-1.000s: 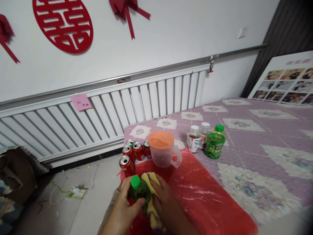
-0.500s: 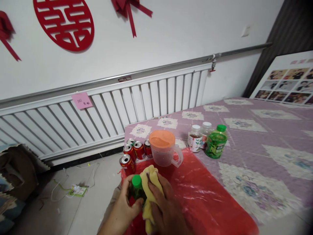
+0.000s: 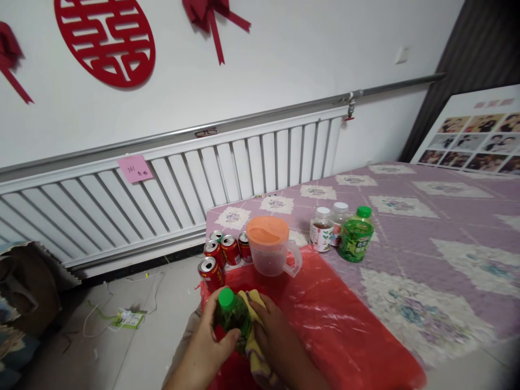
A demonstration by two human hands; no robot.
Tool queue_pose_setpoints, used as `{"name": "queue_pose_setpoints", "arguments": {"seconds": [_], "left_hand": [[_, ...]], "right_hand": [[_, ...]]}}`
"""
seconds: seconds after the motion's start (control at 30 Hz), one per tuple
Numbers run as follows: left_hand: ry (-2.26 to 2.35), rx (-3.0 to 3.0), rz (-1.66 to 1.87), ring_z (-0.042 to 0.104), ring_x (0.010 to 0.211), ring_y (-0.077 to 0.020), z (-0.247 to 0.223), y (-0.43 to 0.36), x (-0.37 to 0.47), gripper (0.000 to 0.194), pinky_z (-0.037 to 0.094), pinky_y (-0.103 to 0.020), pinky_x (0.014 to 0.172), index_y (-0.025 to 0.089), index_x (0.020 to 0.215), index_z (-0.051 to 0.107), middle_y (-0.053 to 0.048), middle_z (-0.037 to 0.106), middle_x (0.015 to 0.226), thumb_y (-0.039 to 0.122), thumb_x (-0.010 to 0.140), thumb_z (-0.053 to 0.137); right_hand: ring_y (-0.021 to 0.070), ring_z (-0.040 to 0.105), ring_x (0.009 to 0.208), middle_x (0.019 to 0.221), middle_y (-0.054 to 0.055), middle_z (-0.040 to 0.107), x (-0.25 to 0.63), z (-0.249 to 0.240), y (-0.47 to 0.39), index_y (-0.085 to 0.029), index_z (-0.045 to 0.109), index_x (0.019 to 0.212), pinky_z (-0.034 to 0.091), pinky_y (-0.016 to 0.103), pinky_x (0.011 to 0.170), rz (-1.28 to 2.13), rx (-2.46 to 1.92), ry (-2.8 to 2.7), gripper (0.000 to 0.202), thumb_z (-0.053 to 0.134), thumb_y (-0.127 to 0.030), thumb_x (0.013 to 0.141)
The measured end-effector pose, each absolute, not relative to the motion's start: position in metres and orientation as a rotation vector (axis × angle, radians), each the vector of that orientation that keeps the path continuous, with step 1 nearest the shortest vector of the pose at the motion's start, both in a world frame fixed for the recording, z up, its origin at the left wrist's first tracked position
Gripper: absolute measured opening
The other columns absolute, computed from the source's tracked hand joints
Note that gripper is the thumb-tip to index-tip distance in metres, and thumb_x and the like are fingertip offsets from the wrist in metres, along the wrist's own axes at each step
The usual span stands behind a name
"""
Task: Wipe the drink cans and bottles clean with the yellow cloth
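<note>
Left hand [image 3: 208, 337] on a green-capped bottle [image 3: 235, 318], right hand [image 3: 275, 333] on a yellow cloth [image 3: 254, 353].

The left hand is wrapped around the bottle, and the right hand is closed on the cloth and holds it against the bottle's side, so both things are between the hands. Under the hands is a shiny red plastic sheet [image 3: 329, 319]. Just past the left hand are red cans [image 3: 212, 277] with open tops. Just past the right hand is a clear jug [image 3: 266, 261] with an orange lid [image 3: 267, 230]. Farther off, right of the right hand, two white-topped jars [image 3: 320, 238] stand by a big green bottle [image 3: 356, 241]. Far past both hands is a white heater [image 3: 239, 170].
</note>
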State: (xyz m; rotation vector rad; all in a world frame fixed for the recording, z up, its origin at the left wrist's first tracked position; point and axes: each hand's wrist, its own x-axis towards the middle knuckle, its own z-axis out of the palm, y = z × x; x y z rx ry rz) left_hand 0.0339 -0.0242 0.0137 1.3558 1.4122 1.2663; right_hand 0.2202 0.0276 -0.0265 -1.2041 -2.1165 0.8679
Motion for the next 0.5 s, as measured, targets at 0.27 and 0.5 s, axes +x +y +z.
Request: {"name": "queue_pose_setpoints", "arguments": {"seconds": [0.27,0.5], "left_hand": [[1.14,1.304,1.295,0.052,0.139,-0.0372,0.028,-0.027,0.035,0.099,0.047,-0.049,0.113,0.025,0.153,0.032,-0.016,0.052,0.152,0.048,0.073,0.085],[1.282,1.116,1.63,0.054,0.137,-0.0336,0.033,-0.03,0.016,0.062,0.047,-0.046,0.113,0.027,0.133,0.058,-0.011,0.06,0.145,0.055,0.082,0.076]], "right_hand": [[0.0243,0.042,0.146,0.157,0.013,0.047,0.223,-0.035,0.031,-0.021,0.058,0.144,0.035,0.045,0.122,0.827,-1.156,-2.054,0.056,0.045,-0.015,0.09],[0.0267,0.046,0.144,0.156,0.014,0.048,0.225,-0.042,0.036,-0.024,0.058,0.144,0.041,0.048,0.118,0.68,-1.128,-1.926,0.052,0.043,-0.021,0.095]]}}
